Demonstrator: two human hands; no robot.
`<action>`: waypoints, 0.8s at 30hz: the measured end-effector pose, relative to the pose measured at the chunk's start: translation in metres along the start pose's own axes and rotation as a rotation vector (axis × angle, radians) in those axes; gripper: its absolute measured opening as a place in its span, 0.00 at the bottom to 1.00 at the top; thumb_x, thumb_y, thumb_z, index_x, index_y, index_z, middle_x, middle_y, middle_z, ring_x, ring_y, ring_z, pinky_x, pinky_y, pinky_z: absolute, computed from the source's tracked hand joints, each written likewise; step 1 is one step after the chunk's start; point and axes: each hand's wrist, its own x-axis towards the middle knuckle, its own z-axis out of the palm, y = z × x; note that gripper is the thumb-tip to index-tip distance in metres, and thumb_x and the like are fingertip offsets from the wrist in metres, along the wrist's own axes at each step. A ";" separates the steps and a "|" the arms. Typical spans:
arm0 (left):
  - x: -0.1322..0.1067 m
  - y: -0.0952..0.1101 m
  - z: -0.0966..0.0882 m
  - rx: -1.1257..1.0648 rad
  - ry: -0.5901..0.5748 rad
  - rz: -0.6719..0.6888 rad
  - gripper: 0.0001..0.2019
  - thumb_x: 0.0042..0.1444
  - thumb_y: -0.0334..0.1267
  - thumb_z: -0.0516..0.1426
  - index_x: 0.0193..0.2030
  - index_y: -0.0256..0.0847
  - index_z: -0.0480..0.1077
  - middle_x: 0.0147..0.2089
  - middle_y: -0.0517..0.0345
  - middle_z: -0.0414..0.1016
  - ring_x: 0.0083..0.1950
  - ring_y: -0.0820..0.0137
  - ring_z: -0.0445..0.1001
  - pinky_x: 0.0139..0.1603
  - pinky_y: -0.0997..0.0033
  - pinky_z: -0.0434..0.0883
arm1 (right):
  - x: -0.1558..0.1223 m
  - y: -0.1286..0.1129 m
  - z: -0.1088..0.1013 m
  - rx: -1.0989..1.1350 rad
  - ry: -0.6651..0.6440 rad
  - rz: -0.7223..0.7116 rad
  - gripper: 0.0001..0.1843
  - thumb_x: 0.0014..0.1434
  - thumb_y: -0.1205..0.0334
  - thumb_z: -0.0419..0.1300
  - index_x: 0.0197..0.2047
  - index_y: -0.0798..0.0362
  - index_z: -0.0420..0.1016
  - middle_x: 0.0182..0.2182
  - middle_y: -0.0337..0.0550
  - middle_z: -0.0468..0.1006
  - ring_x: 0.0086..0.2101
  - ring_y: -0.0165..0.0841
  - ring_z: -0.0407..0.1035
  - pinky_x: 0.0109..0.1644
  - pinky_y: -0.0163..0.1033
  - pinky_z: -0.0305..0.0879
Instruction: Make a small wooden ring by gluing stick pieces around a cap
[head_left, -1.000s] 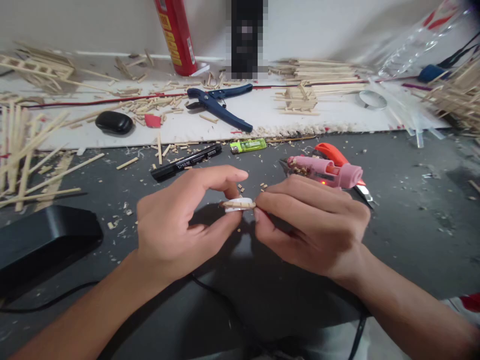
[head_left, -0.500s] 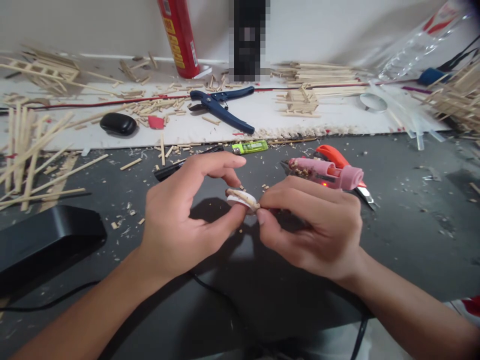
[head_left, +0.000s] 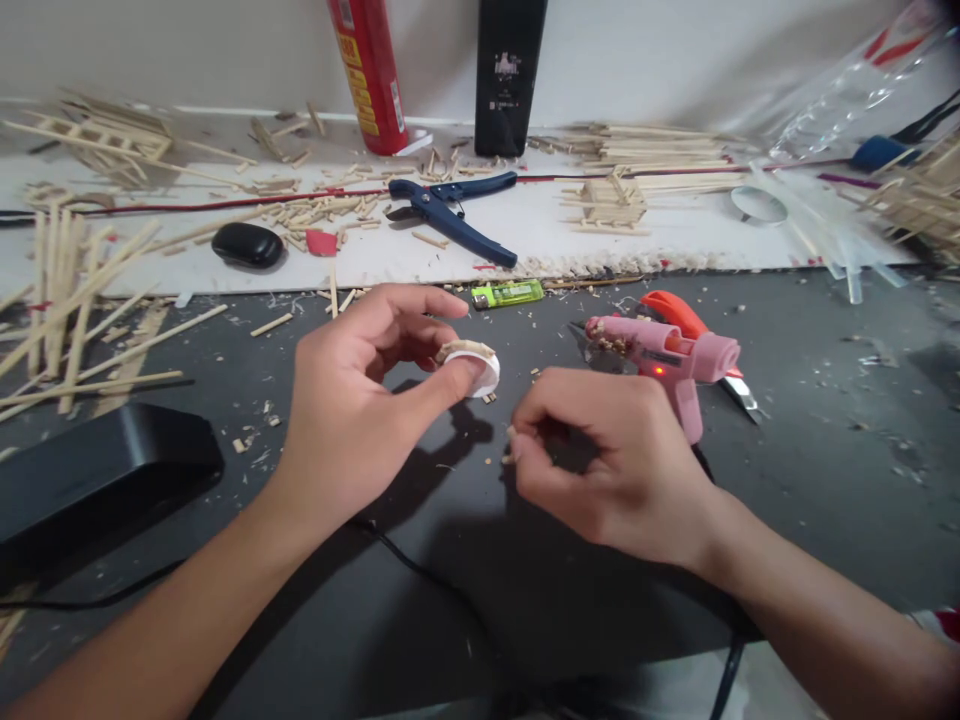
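Note:
My left hand (head_left: 360, 400) pinches a small white round disc (head_left: 480, 370) with short wooden bits glued along its rim, holding it just above the dark table (head_left: 825, 450). My right hand (head_left: 600, 455) is a little to the right and lower, apart from the disc. Its fingers are curled together in a pinch over a tiny wooden scrap (head_left: 509, 458); I cannot make out whether they hold it. A pink glue gun (head_left: 664, 358) with a lit red lamp lies just behind my right hand.
An orange-handled knife (head_left: 690, 325) lies behind the glue gun. A green lighter (head_left: 507, 293), blue cutters (head_left: 450, 210), a black oval case (head_left: 247, 245), a red can (head_left: 371, 75) and a black box (head_left: 97, 470) are around. Wooden sticks (head_left: 67, 300) pile at left and on the white board.
My right hand has let go of the disc and drawn back down to the right. My left hand has lifted the disc away and turned it flatter.

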 end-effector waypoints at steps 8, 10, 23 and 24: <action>0.001 0.000 0.002 -0.205 -0.111 -0.239 0.10 0.50 0.34 0.75 0.37 0.44 0.82 0.32 0.63 0.79 0.32 0.76 0.77 0.32 0.82 0.74 | 0.002 0.001 0.001 0.172 0.035 0.247 0.07 0.65 0.59 0.66 0.38 0.53 0.76 0.29 0.34 0.75 0.28 0.27 0.66 0.32 0.35 0.62; -0.001 0.003 0.003 -0.191 -0.165 -0.255 0.10 0.49 0.32 0.75 0.37 0.43 0.81 0.32 0.64 0.80 0.32 0.76 0.78 0.32 0.83 0.74 | 0.002 0.000 0.001 0.266 0.045 0.314 0.08 0.66 0.57 0.65 0.43 0.53 0.79 0.31 0.36 0.77 0.30 0.29 0.68 0.32 0.36 0.63; -0.001 0.002 0.002 -0.321 -0.272 -0.254 0.09 0.51 0.33 0.76 0.37 0.46 0.84 0.31 0.63 0.81 0.29 0.75 0.78 0.29 0.83 0.76 | 0.000 0.002 0.003 0.520 0.050 0.374 0.09 0.60 0.58 0.74 0.36 0.53 0.81 0.27 0.37 0.78 0.26 0.28 0.66 0.25 0.34 0.59; 0.000 0.001 0.002 -0.349 -0.273 -0.264 0.09 0.51 0.33 0.76 0.37 0.46 0.84 0.31 0.63 0.82 0.29 0.75 0.78 0.30 0.82 0.77 | -0.001 0.003 0.003 0.561 0.044 0.351 0.10 0.60 0.57 0.74 0.38 0.52 0.81 0.30 0.39 0.80 0.29 0.30 0.69 0.27 0.34 0.62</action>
